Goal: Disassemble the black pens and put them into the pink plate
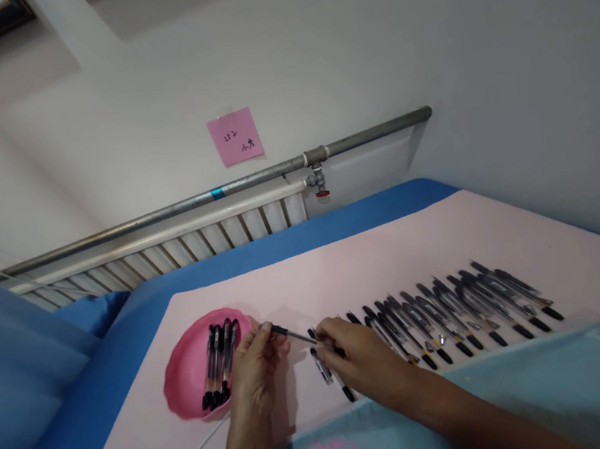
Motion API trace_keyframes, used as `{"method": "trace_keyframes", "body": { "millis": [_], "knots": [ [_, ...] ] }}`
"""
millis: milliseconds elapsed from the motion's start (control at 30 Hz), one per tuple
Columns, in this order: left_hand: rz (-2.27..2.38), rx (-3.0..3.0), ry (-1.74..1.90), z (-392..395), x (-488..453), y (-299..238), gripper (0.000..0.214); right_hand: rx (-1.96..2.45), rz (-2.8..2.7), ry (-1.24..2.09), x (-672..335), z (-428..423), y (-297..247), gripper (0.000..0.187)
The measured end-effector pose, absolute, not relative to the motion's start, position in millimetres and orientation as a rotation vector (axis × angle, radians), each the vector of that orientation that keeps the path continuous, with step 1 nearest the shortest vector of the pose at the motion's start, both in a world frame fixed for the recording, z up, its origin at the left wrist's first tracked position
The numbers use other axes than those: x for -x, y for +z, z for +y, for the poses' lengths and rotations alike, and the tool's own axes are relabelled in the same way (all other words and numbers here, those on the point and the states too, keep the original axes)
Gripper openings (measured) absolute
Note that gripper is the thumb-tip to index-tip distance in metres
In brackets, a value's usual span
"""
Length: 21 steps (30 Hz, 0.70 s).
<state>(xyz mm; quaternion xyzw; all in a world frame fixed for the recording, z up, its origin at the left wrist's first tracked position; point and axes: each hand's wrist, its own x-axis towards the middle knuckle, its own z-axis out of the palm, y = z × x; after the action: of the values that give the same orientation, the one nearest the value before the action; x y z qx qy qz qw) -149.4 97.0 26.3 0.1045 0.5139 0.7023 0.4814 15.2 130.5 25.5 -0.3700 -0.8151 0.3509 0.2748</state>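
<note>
My left hand (pixel 256 367) pinches the black end of a pen part (pixel 290 333) just right of a pink bowl (pixel 184 373). My right hand (pixel 358 357) is closed on the other end of that thin part, fingers curled, with a clear pen barrel (pixel 321 368) lying under it. The pink bowl holds several black-capped pens (pixel 220 362). A long row of several pens (pixel 454 309) lies side by side on the pink sheet (pixel 343 271) to the right of my right hand. A thin refill (pixel 202 444) lies on the sheet near my left forearm.
The pink sheet covers a blue table (pixel 79 418). A light blue cloth with a pink flower (pixel 537 384) drapes the near edge. Behind stand a white radiator (pixel 165 252), a grey pipe (pixel 246 181) with a red valve, and a pink note (pixel 235 136) on the wall.
</note>
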Motion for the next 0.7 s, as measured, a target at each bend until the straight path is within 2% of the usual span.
{"method": "trace_keyframes", "body": {
  "millis": [100,200,333,467,567,700],
  "knots": [
    [1.254,-0.239,1.714,96.9,149.6,27.1,0.003,1.000,-2.229,0.911,-16.0,129.7,26.2,0.020],
    [1.249,-0.231,1.728,96.9,149.3,28.1,0.003,0.997,-2.240,0.965,-16.5,129.5,26.3,0.015],
    [1.255,-0.219,1.739,97.1,148.8,28.5,0.004,1.038,-2.256,0.868,-16.8,130.1,27.6,0.010],
    [1.253,-0.230,1.731,97.6,149.9,27.4,0.004,1.059,-2.276,0.897,-17.5,129.9,29.3,0.020],
    [1.245,-0.229,1.755,97.9,152.1,25.6,0.004,1.032,-2.281,0.944,-17.8,129.4,29.9,0.015],
    [1.241,-0.234,1.749,97.9,153.5,24.1,0.004,1.082,-2.278,0.832,-18.0,130.3,30.8,0.012]
  ]
}}
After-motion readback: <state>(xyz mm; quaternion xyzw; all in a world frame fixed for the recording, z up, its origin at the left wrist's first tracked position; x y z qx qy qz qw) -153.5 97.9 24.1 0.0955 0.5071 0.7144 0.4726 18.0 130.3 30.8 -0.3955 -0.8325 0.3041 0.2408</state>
